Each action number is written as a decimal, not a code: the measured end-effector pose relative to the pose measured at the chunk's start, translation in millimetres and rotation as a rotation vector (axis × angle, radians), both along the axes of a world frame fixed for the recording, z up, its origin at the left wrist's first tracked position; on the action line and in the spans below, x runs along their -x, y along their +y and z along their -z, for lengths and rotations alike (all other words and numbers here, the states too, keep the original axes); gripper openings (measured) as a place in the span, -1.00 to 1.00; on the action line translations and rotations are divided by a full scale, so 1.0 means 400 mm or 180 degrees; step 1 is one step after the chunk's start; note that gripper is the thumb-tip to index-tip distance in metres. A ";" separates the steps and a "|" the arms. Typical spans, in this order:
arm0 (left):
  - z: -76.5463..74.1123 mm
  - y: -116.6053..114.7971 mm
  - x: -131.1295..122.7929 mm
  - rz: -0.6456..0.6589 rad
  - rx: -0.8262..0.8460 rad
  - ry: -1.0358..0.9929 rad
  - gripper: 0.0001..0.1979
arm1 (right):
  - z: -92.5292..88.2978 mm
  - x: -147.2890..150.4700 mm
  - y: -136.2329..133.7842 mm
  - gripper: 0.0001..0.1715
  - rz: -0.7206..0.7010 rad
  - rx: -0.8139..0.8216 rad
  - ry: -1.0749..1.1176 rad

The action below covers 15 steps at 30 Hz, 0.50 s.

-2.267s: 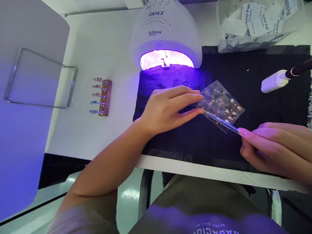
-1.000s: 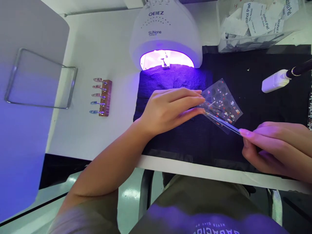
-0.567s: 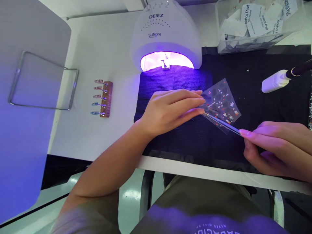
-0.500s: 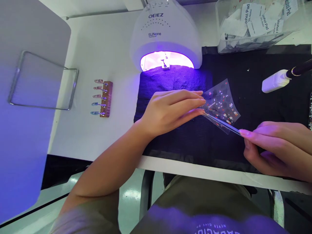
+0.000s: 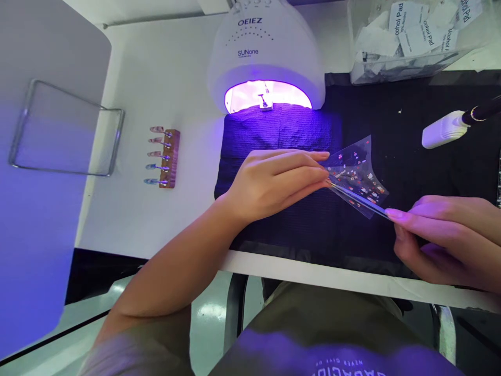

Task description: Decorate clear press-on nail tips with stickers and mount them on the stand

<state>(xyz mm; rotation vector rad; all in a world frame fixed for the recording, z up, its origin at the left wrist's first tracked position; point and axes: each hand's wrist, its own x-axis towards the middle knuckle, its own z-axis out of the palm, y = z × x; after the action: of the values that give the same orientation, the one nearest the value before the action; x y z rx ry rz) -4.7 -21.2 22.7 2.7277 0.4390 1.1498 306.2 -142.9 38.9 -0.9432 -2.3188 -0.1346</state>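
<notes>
My left hand (image 5: 274, 180) pinches the left edge of a clear sticker sheet (image 5: 362, 177) printed with small red, white and black figures. The sheet bends and is held up over the black mat. In my right hand (image 5: 446, 237) is a pair of slim metal tweezers (image 5: 362, 199), gripped between thumb and fingers. Their tips reach to my left fingertips, by the sheet's lower left edge; what the tips touch is too small to tell. Behind the hands, a white nail lamp (image 5: 266, 57) glows violet, with a small stand (image 5: 266, 102) in its opening.
Five-tip rows aside, a wooden block (image 5: 169, 159) with several pink and blue nail tips stands left on the white table (image 5: 188, 209). A white bottle (image 5: 444, 130) with a dark cap lies right. A clear bin (image 5: 391, 73) of alcohol pads sits at the back right.
The sheet has tipped slightly, its upper corner now lower. My left fingers have shifted a little, and the right hand with the tweezers has barely moved.
</notes>
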 end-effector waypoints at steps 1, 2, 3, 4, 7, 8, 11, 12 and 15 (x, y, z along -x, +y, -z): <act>-0.001 -0.001 0.001 -0.0026 0.0007 0.0021 -0.91 | 0.004 -0.002 -0.006 -0.78 0.0079 0.0010 0.0010; -0.002 -0.002 0.002 -0.0051 0.0013 0.0049 -0.90 | 0.009 -0.004 -0.015 -0.77 0.0166 0.0042 0.0014; -0.003 -0.003 0.003 -0.0068 0.0020 0.0072 -0.89 | 0.013 -0.004 -0.025 -0.76 0.0347 0.0136 -0.0007; -0.004 -0.004 0.003 -0.0081 0.0038 0.0090 -0.88 | 0.018 -0.004 -0.038 -0.75 0.0547 0.0249 -0.0049; -0.006 -0.006 0.005 -0.0051 0.0106 0.0080 -0.89 | 0.026 0.002 -0.077 -0.72 0.0877 0.0432 -0.0124; -0.007 -0.007 0.005 -0.0033 0.0132 0.0061 -0.89 | 0.027 0.005 -0.088 -0.72 0.0900 0.0444 -0.0128; -0.008 -0.007 0.004 0.0018 0.0158 0.0001 -0.88 | 0.019 0.011 -0.101 -0.75 0.0877 0.0434 -0.0125; -0.008 -0.007 0.003 0.0030 0.0154 -0.0018 -0.88 | 0.013 0.012 -0.098 -0.75 0.0857 0.0438 -0.0125; -0.008 -0.006 0.003 0.0042 0.0131 -0.0051 -0.86 | -0.012 0.014 -0.074 -0.73 0.0688 0.0480 -0.0140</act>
<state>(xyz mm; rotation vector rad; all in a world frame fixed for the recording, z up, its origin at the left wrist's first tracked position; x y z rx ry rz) -5.7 -23.6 25.8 2.6805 0.4370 1.1456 300.7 -172.6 43.6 -1.2781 -2.2865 -0.0704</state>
